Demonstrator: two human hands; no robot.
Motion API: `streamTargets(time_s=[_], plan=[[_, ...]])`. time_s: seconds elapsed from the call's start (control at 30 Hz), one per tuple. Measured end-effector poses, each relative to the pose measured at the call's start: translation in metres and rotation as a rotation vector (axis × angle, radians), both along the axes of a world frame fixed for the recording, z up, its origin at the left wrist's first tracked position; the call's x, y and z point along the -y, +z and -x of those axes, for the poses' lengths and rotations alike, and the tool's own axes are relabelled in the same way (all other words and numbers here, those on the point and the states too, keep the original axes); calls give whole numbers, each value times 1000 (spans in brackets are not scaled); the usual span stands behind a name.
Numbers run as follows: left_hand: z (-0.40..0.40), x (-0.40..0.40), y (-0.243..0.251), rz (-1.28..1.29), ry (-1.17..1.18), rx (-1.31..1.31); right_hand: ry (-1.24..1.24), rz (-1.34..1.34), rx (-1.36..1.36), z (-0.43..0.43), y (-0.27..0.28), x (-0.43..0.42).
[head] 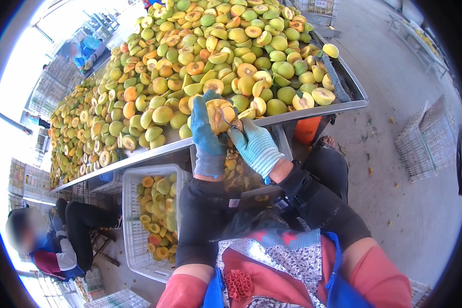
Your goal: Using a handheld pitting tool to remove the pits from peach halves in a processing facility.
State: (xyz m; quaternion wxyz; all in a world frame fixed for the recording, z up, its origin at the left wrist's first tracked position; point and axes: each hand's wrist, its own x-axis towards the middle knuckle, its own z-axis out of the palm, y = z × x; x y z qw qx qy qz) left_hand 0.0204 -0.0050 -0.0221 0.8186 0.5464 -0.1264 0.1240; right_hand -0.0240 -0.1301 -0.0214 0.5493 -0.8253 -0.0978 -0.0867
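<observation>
My left hand point(208, 131), in a blue coated work glove, grips a halved yellow peach point(218, 115) above the near edge of the metal table point(269, 120). Its cut face is towards me. My right hand point(256, 144), in a light striped knit glove, holds a small tool with a curved metal loop point(226, 115) against the cut flesh. The tool's handle is mostly hidden in my fingers. A large heap of halved peaches point(200, 65), green to orange, covers much of the table. Some halves show brown stones.
A white plastic crate point(129, 223) with peach halves stands at my left. Below my hands a bin point(285, 142) holds peach scraps. A person point(50, 246) sits at lower left; another point(86, 54) is beyond the heap. Stacked crates point(427, 138) stand on the floor at right.
</observation>
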Motion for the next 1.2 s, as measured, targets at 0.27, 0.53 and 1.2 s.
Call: streamTargets(time_s=[0.27, 0.53, 1.2], plan=[[20, 26, 22, 111, 187, 71, 44, 54, -42, -2, 6, -1], [16, 14, 25, 207, 216, -93, 199, -48, -138, 4, 6, -8], [18, -1, 35, -205, -48, -133, 514, -540, -886, 30, 33, 16]])
